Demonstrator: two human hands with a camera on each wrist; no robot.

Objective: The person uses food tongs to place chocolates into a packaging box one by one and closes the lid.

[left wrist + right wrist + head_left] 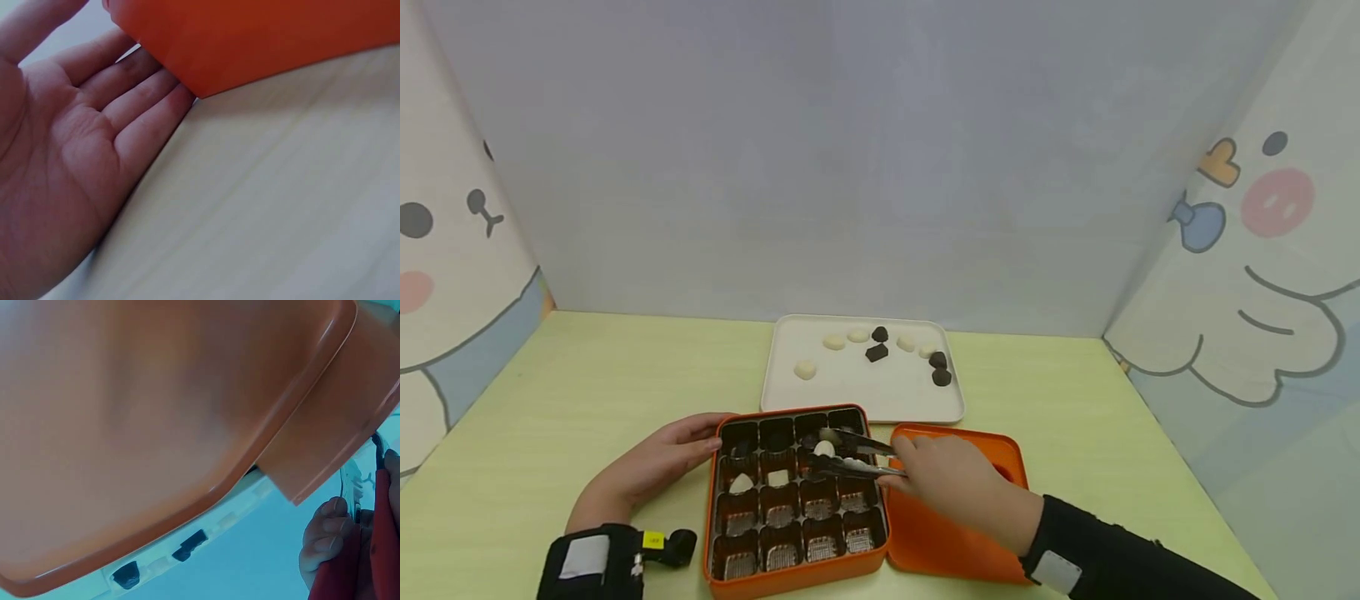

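Over the orange box [805,578], between tongs [863,470] gripped by the nearer, curled right hand [951,482] and pointed leftward, a white piece [824,448] was noted, the box's left edge being touched by the straight-fingered left hand [658,458].

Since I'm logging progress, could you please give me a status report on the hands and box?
Left hand touching orange box; right hand gripping tongs over it; white piece at tongs' tips; orange lid alongside, seemingly not blocking.
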